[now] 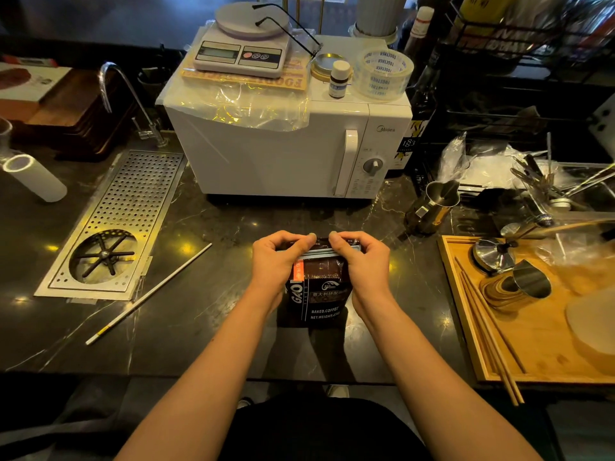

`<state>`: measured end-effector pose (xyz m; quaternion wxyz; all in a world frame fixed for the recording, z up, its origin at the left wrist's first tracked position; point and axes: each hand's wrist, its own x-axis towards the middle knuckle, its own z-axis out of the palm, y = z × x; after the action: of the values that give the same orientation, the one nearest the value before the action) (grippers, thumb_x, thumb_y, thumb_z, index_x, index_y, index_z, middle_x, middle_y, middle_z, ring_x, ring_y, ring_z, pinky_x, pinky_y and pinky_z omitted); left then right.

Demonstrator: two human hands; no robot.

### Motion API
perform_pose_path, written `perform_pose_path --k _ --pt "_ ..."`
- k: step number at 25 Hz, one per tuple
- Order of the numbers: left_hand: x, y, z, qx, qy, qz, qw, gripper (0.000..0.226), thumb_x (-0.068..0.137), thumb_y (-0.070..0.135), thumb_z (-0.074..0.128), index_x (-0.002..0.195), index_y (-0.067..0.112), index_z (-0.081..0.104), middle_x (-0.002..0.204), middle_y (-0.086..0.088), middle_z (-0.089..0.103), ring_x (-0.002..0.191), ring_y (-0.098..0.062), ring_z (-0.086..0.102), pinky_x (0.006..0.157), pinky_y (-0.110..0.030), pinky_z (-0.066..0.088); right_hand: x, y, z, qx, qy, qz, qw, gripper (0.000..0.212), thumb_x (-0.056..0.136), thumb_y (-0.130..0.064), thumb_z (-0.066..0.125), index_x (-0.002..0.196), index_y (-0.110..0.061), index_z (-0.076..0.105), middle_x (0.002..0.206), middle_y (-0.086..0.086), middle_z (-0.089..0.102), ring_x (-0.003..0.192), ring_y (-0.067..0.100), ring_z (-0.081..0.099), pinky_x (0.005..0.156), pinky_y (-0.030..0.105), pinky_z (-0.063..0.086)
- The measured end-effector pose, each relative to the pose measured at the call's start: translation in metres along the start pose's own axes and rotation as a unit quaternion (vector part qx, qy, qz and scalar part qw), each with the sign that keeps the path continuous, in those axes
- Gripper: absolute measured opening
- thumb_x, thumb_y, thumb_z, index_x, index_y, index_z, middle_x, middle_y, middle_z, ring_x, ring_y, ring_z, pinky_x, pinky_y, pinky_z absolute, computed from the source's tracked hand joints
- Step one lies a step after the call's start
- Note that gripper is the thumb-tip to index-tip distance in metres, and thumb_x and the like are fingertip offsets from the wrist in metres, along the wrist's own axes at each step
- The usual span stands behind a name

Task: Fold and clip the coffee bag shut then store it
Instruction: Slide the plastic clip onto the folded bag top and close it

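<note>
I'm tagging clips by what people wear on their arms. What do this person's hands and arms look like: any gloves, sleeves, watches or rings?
Both arms are bare from wrist to past the elbow; no sleeves reach into view. The left hand and right hand wear no gloves, and no watch, bracelet or ring shows on either wrist or the visible fingers. Nails look short and unpainted. A dark garment covers the torso below.

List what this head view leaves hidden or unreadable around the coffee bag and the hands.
- Head view: the folded top of the coffee bag is covered by the left hand and right hand.
- Whether the pale clip is fully shut: its ends sit under each grip.
- Small print on the bag's label: too small.
- Wooden tray: cut off by the right edge.
</note>
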<state>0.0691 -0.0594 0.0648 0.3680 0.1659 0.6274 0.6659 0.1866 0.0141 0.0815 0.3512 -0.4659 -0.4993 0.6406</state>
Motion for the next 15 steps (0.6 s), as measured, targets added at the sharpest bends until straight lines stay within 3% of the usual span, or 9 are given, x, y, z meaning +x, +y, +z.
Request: perform_pose_path --k 7,15 --pt "0.0058 -0.0048 0.0013 -0.003 -0.005 0.017 1.0 0.015 0.085 0.021 0.072 0.081 0.007 0.073 0.075 -0.009 0.072 0.073 -0.025 0.07 0.072 -0.039 0.059 0.0082 0.0054 0.0047 -0.004 0.013 -0.002 1.0 0.008 0.09 -0.016 0.066 0.088 -0.011 0.072 0.092 0.018 0.073 0.086 0.032 0.072 0.076 0.043 0.06" --pt "0.0063 -0.0076 0.0 0.03 -0.005 0.028 0.999 0.021 0.093 0.03 0.062 0.085 0.016 0.074 0.08 -0.004 0.076 0.08 -0.023 0.076 0.069 -0.033 0.062 0.0084 0.0078 0.0041 -0.018 0.002 -0.016 1.0 0.021 0.097 -0.019 0.054 0.085 -0.016 0.071 0.088 0.015 0.072 0.084 0.027 0.071 0.075 0.041 0.059"
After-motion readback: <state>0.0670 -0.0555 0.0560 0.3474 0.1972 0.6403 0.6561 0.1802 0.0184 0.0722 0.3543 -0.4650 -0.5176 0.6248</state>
